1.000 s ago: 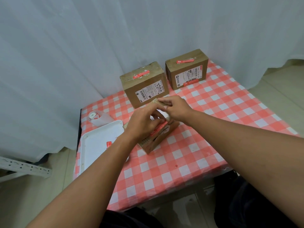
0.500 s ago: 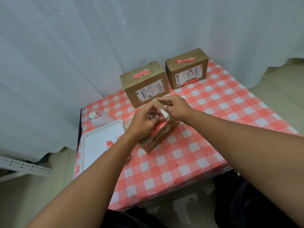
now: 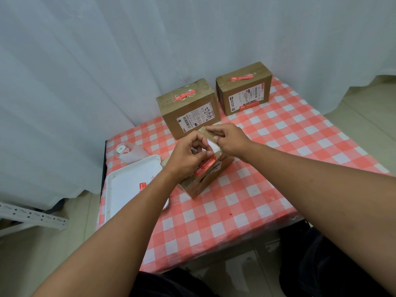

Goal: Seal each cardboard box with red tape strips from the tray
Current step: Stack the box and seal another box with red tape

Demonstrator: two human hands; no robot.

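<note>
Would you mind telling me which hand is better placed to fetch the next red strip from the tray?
Left, probably. The left hand is nearer the tray and its red strip; the right hand steadies the box's far end.

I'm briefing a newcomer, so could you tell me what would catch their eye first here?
Both hands meet mid-table over a small cardboard box: the left hand pinches a red tape strip on its top, the right hand steadies its far end. Behind stand two taped boxes; left, a white tray holds another strip.
</note>
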